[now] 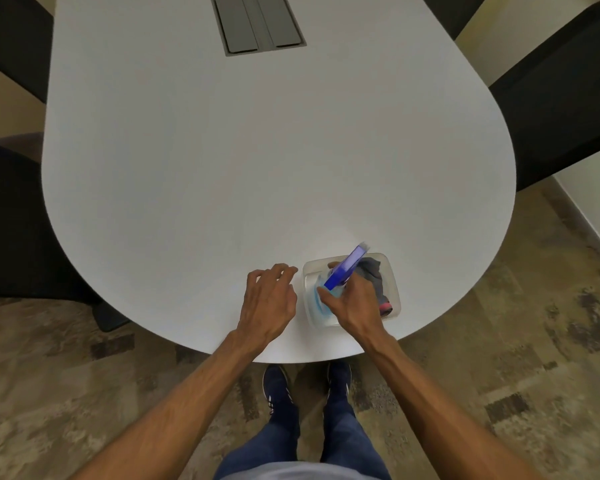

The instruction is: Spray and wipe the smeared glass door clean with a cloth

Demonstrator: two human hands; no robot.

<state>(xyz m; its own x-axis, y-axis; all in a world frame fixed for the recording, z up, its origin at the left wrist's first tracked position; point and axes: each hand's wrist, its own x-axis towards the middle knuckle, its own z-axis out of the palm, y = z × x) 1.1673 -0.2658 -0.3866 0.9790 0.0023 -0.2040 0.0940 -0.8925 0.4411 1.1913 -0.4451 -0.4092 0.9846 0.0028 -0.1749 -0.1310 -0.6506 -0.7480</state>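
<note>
A clear plastic tub [394, 289] stands near the front right edge of the white table [222, 168]. Inside it are a spray bottle [345, 268] with a blue trigger head and pale blue liquid, and a grey cloth [374, 271] with a pink corner. My right hand [352, 304] reaches into the tub and grips the bottle's neck. My left hand [269, 299] hovers over the table just left of the tub, fingers loosely bent and holding nothing. No glass door is in view.
Black chairs stand at the left [11, 220] and right [551, 109] sides of the table. A grey cable hatch [257, 22] is set into the tabletop at the far end. My feet stand on patterned carpet [499, 358] below the table's edge.
</note>
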